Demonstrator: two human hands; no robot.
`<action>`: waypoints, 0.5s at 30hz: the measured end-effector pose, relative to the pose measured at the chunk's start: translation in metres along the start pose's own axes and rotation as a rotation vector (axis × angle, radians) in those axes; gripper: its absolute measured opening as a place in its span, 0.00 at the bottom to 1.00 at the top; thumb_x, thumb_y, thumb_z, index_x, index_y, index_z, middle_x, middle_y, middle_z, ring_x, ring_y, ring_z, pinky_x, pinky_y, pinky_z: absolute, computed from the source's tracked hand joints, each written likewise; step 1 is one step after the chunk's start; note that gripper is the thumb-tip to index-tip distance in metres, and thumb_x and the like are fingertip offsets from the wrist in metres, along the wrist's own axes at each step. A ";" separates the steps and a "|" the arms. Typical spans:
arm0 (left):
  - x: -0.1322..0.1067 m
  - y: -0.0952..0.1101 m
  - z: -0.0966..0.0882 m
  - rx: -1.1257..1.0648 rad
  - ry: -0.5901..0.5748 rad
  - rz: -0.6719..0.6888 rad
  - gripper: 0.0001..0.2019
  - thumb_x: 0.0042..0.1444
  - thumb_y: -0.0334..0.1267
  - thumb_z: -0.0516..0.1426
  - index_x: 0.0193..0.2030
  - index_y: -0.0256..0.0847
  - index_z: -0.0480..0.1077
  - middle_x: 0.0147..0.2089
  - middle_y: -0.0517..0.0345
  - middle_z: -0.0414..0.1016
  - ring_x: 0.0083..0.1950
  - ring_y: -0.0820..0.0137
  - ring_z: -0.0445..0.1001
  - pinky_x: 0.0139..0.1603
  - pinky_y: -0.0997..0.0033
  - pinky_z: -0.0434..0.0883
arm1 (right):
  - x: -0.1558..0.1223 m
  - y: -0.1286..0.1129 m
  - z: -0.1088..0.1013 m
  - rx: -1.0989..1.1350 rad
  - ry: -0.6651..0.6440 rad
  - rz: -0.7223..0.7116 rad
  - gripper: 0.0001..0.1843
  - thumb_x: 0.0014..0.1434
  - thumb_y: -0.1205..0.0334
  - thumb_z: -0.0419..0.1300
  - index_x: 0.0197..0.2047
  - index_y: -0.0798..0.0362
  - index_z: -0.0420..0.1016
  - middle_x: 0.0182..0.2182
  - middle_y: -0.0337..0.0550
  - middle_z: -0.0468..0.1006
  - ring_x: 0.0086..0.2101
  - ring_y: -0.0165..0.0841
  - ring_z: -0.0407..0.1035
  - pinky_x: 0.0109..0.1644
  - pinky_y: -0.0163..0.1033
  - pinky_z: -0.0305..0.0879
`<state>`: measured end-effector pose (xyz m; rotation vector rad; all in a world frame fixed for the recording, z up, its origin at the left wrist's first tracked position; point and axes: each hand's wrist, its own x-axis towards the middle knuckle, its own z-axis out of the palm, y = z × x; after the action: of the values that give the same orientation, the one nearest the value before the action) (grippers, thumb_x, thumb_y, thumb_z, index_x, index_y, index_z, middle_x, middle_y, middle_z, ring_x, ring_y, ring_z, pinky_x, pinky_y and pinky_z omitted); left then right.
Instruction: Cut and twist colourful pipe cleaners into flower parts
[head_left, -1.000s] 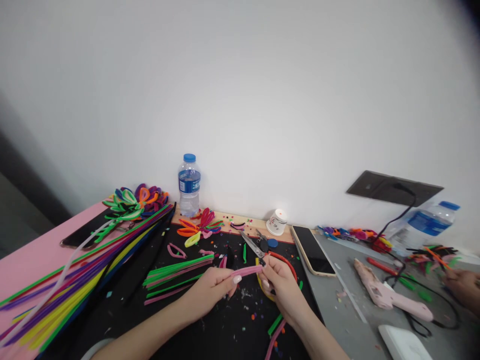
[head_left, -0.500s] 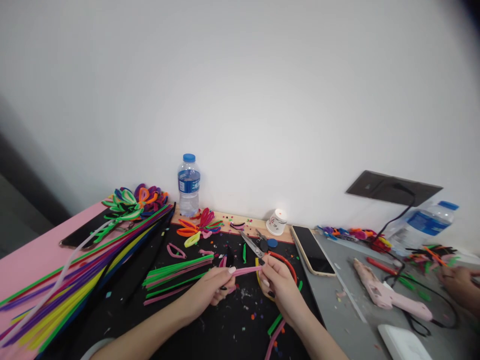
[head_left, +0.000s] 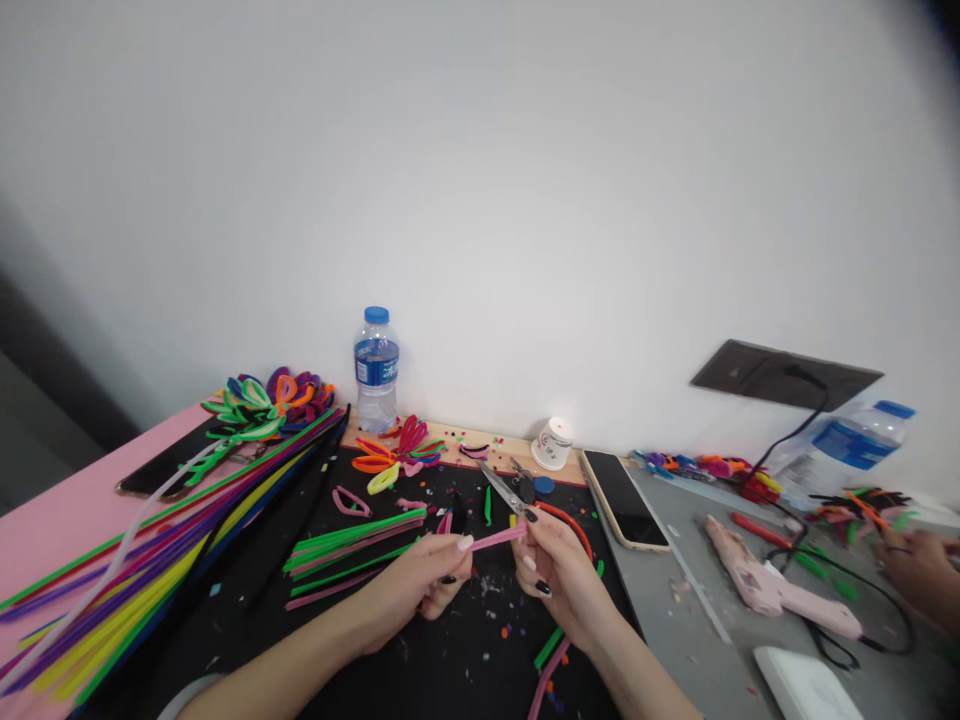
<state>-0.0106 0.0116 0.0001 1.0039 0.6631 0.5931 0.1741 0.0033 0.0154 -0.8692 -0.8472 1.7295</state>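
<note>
A pink pipe cleaner [head_left: 495, 541], doubled into a narrow loop, stretches between my two hands. My left hand [head_left: 429, 578] pinches its left end between thumb and finger. The right end sits in the fingertips of my right hand [head_left: 559, 570]. Just beyond my right hand lie scissors [head_left: 510, 490] with orange-red handles [head_left: 574, 525], partly covered by the hand. Left of my left hand, green pipe cleaners [head_left: 352, 535] and pink ones rest on the black mat [head_left: 450, 670]. A small pink loop [head_left: 351, 502] lies farther back, near a multicoloured bundle of loops [head_left: 401, 455].
Long coloured pipe cleaners [head_left: 150, 580] spread across the left side beside a dark phone [head_left: 161, 465]. A water bottle [head_left: 376, 370], paper cup [head_left: 553, 443] and phone [head_left: 626, 500] stand or lie near the wall. Rightward are a pink glue gun [head_left: 780, 590] and another person's hand [head_left: 919, 565].
My right fingers have shifted on the pink pipe cleaner and opened out slightly, showing more dark nails. My left hand keeps its pinch. The view has moved very slightly.
</note>
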 end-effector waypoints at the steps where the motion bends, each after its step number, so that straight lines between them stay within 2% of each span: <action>1: 0.000 0.000 0.000 -0.021 -0.019 0.007 0.22 0.53 0.56 0.50 0.21 0.40 0.49 0.18 0.71 0.42 0.19 0.80 0.38 0.20 0.75 0.39 | 0.000 -0.001 0.002 -0.025 0.013 -0.013 0.13 0.54 0.53 0.57 0.28 0.54 0.62 0.17 0.32 0.62 0.13 0.19 0.46 0.15 0.27 0.40; 4: 0.000 0.000 0.000 -0.050 -0.026 0.011 0.22 0.53 0.56 0.49 0.21 0.40 0.49 0.18 0.72 0.42 0.19 0.81 0.37 0.20 0.75 0.38 | -0.001 -0.003 0.005 -0.125 0.028 -0.067 0.16 0.54 0.48 0.56 0.30 0.54 0.65 0.18 0.33 0.65 0.13 0.20 0.50 0.14 0.27 0.41; 8: 0.000 -0.001 0.002 -0.036 -0.011 -0.002 0.23 0.52 0.57 0.49 0.21 0.40 0.49 0.17 0.71 0.43 0.19 0.80 0.38 0.19 0.75 0.39 | -0.001 0.000 0.003 -0.287 -0.015 -0.111 0.13 0.51 0.54 0.60 0.32 0.55 0.67 0.20 0.35 0.69 0.13 0.20 0.54 0.14 0.27 0.45; 11: 0.000 -0.002 0.003 -0.019 0.005 -0.004 0.22 0.52 0.56 0.50 0.21 0.40 0.50 0.17 0.71 0.43 0.18 0.80 0.38 0.19 0.75 0.39 | -0.001 0.002 0.000 -0.398 -0.013 -0.114 0.12 0.50 0.57 0.61 0.29 0.56 0.66 0.20 0.36 0.72 0.13 0.20 0.55 0.15 0.27 0.48; 15: 0.000 -0.003 0.003 -0.021 -0.022 -0.002 0.22 0.53 0.54 0.50 0.20 0.39 0.53 0.16 0.71 0.44 0.18 0.81 0.39 0.18 0.75 0.39 | 0.000 0.004 -0.001 -0.472 0.022 -0.110 0.15 0.52 0.54 0.59 0.24 0.56 0.63 0.18 0.37 0.72 0.13 0.21 0.56 0.15 0.28 0.49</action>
<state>-0.0081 0.0086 -0.0012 0.9890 0.6371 0.5850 0.1736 0.0019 0.0115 -1.1230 -1.2923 1.4410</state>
